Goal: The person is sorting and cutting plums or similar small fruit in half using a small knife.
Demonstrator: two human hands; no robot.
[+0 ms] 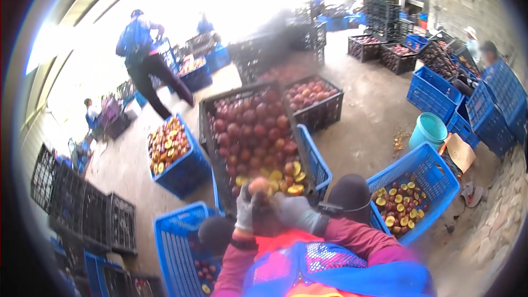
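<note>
My left hand, in a grey work glove, is closed around a reddish plum at the near edge of a black crate. Beside it, my gloved right hand is closed, its fingertips blurred against the left hand. Whatever it grips is hidden. The black crate, tilted toward me, is full of dark red plums. Cut plum halves with yellow flesh lie at its near end, just beyond my hands.
Blue crates with cut plums stand at my right, near left and farther left. Another black crate of plums lies beyond. A teal bucket stands right, stacked black crates left. A person walks at the back left.
</note>
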